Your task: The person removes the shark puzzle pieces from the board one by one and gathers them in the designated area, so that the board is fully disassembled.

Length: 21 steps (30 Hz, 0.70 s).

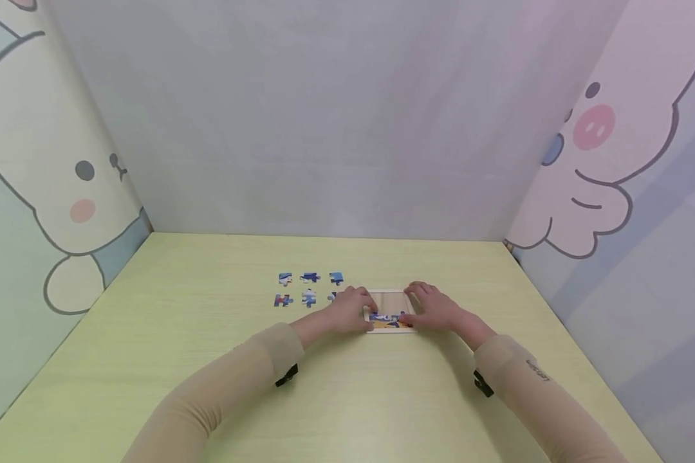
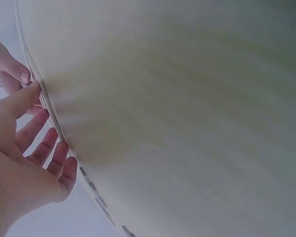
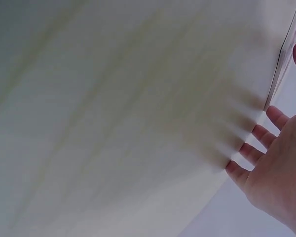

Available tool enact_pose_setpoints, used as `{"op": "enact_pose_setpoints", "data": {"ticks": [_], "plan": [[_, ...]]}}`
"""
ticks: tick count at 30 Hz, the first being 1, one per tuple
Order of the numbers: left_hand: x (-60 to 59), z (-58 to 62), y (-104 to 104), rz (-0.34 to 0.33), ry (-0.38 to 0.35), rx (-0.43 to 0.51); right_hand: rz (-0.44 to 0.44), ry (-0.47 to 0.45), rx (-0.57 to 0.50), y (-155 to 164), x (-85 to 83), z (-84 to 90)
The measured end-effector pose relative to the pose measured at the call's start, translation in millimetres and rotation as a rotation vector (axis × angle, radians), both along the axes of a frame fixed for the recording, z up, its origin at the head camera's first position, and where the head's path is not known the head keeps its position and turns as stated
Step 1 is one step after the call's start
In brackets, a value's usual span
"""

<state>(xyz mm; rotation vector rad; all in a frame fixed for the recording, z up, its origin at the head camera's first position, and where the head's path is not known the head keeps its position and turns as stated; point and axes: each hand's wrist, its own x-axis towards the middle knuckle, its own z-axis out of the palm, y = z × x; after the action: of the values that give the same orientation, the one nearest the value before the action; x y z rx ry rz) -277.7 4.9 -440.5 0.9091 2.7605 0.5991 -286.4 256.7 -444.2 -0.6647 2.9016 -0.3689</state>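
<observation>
A small wooden puzzle tray [image 1: 389, 302] lies on the pale green table, with a strip of blue and orange pieces [image 1: 389, 319] set along its near edge. My left hand [image 1: 352, 310] rests at the tray's left side, fingers straight and touching its edge [image 2: 43, 101]. My right hand [image 1: 434, 307] rests flat at the tray's right side, fingertips [image 3: 259, 133] on the table by the tray edge [image 3: 286, 52]. Several loose blue puzzle pieces [image 1: 309, 288] lie in two rows just left of the tray, beyond my left hand.
The table [image 1: 208, 347] is boxed in by a plain back wall [image 1: 336, 128] and cartoon-printed side panels [image 1: 46, 193]. Bare tabletop stretches to the left, right and front of the tray.
</observation>
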Motion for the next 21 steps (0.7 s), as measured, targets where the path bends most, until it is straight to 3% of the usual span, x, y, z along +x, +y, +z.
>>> {"op": "enact_pose_setpoints", "data": {"ticks": [21], "plan": [[-0.6,3.7,1.1,0.017,-0.038,0.036,-0.038,0.013,0.012,-7.4,-0.3,0.0]]}}
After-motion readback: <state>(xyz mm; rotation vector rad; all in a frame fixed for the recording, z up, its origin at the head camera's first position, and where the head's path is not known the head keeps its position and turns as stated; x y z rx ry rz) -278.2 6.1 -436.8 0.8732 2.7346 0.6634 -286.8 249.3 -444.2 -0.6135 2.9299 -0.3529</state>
